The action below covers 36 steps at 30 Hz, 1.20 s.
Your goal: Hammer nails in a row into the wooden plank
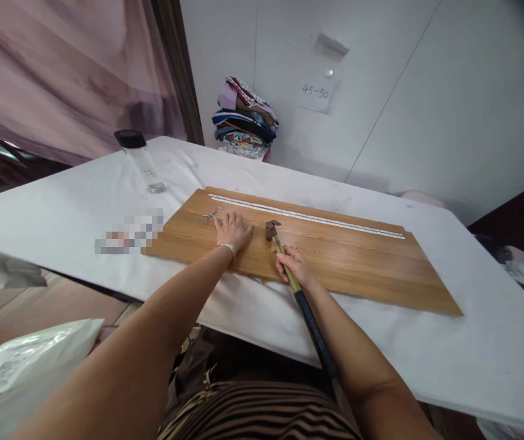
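Note:
A long wooden board (363, 269) lies on the white-covered table. My left hand (234, 231) rests palm down on it, fingers stretched out. Right beside those fingertips is a small pile of thin metal nails (211, 215). My right hand (293, 266) is wrapped round the upper handle of a hammer (305, 311), whose rusty head is just above or on the board; I cannot tell if it touches. A row of small dark dots (308, 250) runs along the wood to the right of the hammer head. Two white strips (308, 216) lie along the board's far side.
A glass bottle (143, 165) with a black lid stands on the table (454, 354) at the left. Near the board's left corner is a blurred-out item (129, 232). Folded clothes (246, 122) are stacked by the wall. A plastic bag (33, 360) is at lower left.

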Available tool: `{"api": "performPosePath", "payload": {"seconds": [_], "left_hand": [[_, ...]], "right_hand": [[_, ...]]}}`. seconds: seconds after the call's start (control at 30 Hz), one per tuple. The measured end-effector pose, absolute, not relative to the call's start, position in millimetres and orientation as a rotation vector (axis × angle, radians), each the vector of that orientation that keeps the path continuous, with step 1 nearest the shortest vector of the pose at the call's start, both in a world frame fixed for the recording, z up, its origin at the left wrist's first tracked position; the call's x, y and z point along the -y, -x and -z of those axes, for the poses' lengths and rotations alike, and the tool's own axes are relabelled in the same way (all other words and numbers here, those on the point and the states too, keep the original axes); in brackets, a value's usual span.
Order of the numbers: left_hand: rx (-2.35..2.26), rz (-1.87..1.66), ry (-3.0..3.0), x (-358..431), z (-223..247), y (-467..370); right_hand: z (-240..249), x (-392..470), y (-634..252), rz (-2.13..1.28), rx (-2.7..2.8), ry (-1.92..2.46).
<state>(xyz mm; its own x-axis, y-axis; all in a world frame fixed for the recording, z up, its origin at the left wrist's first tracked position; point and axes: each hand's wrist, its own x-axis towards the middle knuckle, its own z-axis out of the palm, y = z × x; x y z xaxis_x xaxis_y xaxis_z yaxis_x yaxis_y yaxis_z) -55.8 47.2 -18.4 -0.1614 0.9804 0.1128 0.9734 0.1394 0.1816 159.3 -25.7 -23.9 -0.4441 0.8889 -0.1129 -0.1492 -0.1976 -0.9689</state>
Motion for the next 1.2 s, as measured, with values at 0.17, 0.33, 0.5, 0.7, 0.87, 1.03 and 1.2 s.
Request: {"api": "performPosePath", "payload": {"seconds": [0.17,0.33,0.5,0.7,0.87,1.03,1.2], "left_hand": [[-2.347,-0.334,-2.005,-47.2,18.7,56.0],[-2.341,-0.338,-2.0,-48.2,20.0,56.2],[-2.347,-0.328,-1.996,-49.4,21.6,56.6],[-2.339,-0.348,-1.987,-49.0,21.2,56.7],[-2.332,-0.354,-1.989,-47.5,19.5,56.0],[-2.342,-0.359,-1.99,-47.6,20.3,55.8],[-2.334,-0.365,-1.996,-49.3,21.9,56.5]], "right_hand": [[24.5,26.1,-160.6,-1.729,1.293,0.931],[22.5,26.6,-160.0,-1.735,1.302,0.939],[23.9,25.8,-159.1,-1.735,1.292,0.936],[23.6,26.3,-158.8,-1.733,1.274,0.931],[21.0,28.0,-158.7,-1.731,1.283,0.935],[22.2,27.6,-159.1,-1.729,1.278,0.941],[25.5,25.8,-159.9,-1.734,1.281,0.949]]}}
